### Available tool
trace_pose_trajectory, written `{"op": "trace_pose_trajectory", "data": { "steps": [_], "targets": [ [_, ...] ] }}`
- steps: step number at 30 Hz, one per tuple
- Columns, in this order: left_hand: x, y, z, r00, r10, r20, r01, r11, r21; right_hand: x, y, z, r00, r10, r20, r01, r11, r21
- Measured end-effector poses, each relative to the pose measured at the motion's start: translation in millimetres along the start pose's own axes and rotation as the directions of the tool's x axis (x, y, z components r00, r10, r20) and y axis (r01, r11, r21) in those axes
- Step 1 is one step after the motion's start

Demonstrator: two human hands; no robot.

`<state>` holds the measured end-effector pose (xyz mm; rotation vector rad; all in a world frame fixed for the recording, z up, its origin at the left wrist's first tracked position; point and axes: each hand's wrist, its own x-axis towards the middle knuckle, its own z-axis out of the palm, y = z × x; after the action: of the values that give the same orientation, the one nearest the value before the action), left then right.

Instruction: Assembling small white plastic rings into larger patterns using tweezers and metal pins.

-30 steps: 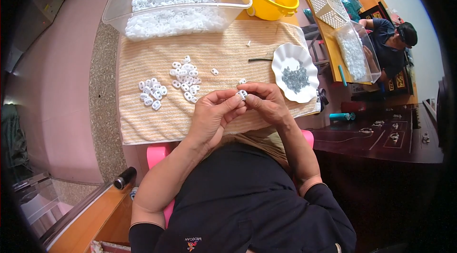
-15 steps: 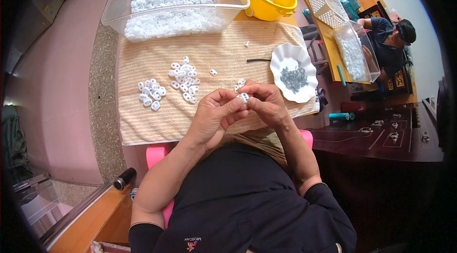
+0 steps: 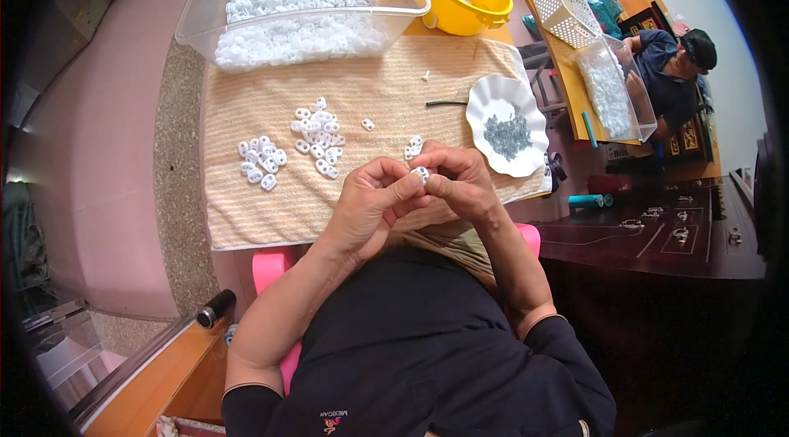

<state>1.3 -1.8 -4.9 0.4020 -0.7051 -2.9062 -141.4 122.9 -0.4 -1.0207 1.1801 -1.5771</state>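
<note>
A small white oval plastic piece with two dark holes (image 3: 422,175) is pinched between both hands above the towel's near side. My left hand (image 3: 374,197) grips its left side between thumb and forefinger. My right hand (image 3: 462,182) closes on its other side, fingertips partly hiding it. Just beyond the fingers lie a few similar white pieces (image 3: 413,144). Two loose clusters of them, a left pile (image 3: 261,161) and a middle pile (image 3: 320,133), rest on the striped towel (image 3: 246,227). A scalloped white dish (image 3: 485,92) with small dark grey bits (image 3: 507,135) stands to the right.
At the back, a clear bin (image 3: 304,16) full of white pieces stands beside a yellow tub (image 3: 460,14). A thin black stick (image 3: 446,103) points at the dish. Another person (image 3: 670,67) sits far right by a second clear bin (image 3: 645,112).
The held white piece has turned slightly between my fingertips, and more of it is covered. Both hands stay in nearly the same place. The other person's arm has shifted a little.
</note>
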Motion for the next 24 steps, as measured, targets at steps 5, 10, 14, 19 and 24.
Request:
{"op": "trace_pose_trajectory", "data": {
  "steps": [5, 10, 14, 19, 24],
  "targets": [
    [-3, -2, 4, 1.0, 0.018, 0.018, -0.018, 1.0, 0.026, -3, -3, 2, 1.0, -0.03, -0.001, 0.03, 0.989, -0.147],
    [0, -4, -1, 1.0, 0.016, -0.002, -0.016, 1.0, 0.008, -1, -8, 8, 0.994, 0.084, -0.076, -0.086, 0.996, -0.026],
    [1, 0, -1, 1.0, 0.005, 0.007, -0.006, 1.0, 0.029, -3, -8, 2, 0.982, 0.167, -0.085, -0.169, 0.986, -0.014],
    [2, 0, 0, 1.0, -0.008, -0.023, 0.01, 0.998, 0.065, -1, -9, 4, 0.981, 0.167, -0.095, -0.162, 0.985, 0.055],
    [3, 0, 0, 0.999, 0.008, -0.037, -0.006, 0.999, 0.043, 3, -14, 6, 0.99, 0.079, -0.117, -0.081, 0.997, -0.013]
  ]
}}
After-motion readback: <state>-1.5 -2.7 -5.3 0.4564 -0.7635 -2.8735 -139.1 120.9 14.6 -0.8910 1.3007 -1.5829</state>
